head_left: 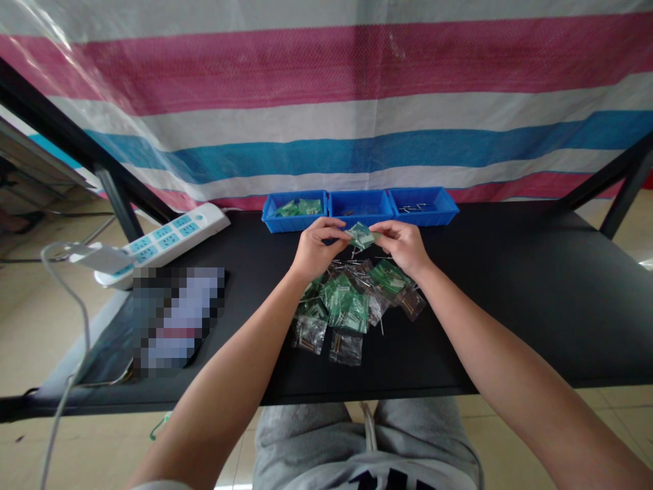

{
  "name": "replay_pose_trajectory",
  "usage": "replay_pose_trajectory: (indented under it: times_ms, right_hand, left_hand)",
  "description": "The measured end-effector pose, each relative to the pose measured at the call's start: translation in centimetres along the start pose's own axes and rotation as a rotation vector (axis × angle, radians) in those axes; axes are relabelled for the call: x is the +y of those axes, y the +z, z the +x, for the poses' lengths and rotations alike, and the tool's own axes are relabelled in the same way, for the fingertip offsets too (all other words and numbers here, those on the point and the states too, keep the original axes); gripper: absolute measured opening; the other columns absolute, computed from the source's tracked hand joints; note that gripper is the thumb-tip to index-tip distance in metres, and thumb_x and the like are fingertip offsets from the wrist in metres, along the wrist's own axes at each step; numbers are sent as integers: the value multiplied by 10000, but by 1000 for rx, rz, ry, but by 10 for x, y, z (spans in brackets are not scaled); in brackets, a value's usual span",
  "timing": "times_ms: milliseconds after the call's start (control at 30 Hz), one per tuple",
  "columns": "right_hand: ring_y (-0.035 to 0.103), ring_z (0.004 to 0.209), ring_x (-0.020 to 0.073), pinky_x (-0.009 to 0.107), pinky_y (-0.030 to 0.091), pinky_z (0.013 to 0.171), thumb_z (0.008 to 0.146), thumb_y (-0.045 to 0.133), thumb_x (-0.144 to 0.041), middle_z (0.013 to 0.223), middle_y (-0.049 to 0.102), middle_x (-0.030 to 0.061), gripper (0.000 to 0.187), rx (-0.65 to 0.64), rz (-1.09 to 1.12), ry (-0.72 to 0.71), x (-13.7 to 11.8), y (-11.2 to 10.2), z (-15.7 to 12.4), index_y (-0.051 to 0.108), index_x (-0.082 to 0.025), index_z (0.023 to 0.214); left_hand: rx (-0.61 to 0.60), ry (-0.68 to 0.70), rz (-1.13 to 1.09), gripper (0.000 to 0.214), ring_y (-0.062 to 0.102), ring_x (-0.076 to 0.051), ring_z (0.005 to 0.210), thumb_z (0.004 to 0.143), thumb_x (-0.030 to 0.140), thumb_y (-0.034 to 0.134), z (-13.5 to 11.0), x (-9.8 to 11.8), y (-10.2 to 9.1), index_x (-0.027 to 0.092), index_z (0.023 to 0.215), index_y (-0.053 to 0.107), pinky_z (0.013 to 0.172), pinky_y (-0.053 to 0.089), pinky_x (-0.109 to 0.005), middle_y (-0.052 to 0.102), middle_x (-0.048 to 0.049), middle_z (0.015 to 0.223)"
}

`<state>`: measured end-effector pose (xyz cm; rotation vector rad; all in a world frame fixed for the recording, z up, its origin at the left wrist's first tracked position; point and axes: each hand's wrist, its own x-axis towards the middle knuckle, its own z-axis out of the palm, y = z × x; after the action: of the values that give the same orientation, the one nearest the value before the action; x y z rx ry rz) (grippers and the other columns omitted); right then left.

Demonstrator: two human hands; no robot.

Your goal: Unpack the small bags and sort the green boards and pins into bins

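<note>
Between my two hands, a small green plastic packet [362, 236] is held up above a pile. My left hand [321, 248] pinches its left edge, and my right hand [403, 246] pinches its right edge. Beneath lies the heap of green packets [344, 299], mixed with thin metal rods [357, 272]. Clear bags [347, 347] with brass-coloured pieces inside lie at the front of the heap. What the held packet contains is too small to make out.
Behind my hands stand three joined blue bins: the left bin [266, 219] holds green packets, the right bin [433, 216] thin metal pieces. To the left are a white power strip [204, 231] with a plugged-in charger [105, 257], its cable, and a blurred flat object [183, 320].
</note>
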<state>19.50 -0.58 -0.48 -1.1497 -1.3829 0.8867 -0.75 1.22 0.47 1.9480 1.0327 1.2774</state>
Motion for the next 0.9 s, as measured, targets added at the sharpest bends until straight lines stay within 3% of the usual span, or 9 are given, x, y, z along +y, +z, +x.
replay_pose_trajectory:
  times_ms: [133, 300, 567, 767, 900]
  right_hand:
    - [460, 479, 95, 255, 367, 456, 665, 737, -380, 648, 653, 10, 294, -61, 81, 53, -2, 1, -2, 726, -171, 870]
    - [559, 622, 125, 236, 407, 460, 639, 745, -303, 904, 713, 54, 371, -58, 150, 32, -6, 0, -2, 695, -183, 986]
    - [580, 695, 148, 225, 403, 461, 654, 723, -318, 909, 691, 64, 368, -28, 113, 58, 4, -4, 2, 681, -173, 990]
    - [575, 670, 144, 222, 391, 455, 654, 720, -337, 850, 672, 55, 359, -83, 109, 103, 1, -3, 0, 682, -167, 967]
    - [586, 668, 148, 236, 413, 483, 652, 722, -346, 829, 677, 60, 355, -119, 92, 112, -1, -2, -1, 686, -159, 952]
  left_hand:
    - [26, 42, 24, 71, 643, -164, 938, 733, 164, 688, -1, 3, 0, 210, 701, 733, 893, 516, -343, 684, -53, 1096]
    - [98, 12, 55, 119, 661, -177, 966, 750, 122, 613, -1, 8, -2, 190, 716, 705, 934, 498, -363, 729, -48, 1030]
    - [153, -132, -18, 76, 563, -98, 605, 698, 173, 636, 2, -7, -10, 169, 708, 710, 593, 443, -245, 745, -45, 912]
    - [80, -205, 60, 186, 485, -100, 531, 692, 361, 733, 2, -10, -10, 183, 748, 722, 542, 397, -247, 649, 9, 634]
    - [284, -214, 88, 205, 545, -109, 590, 745, 374, 691, 4, -15, -12, 177, 802, 684, 596, 442, -241, 661, 5, 697]
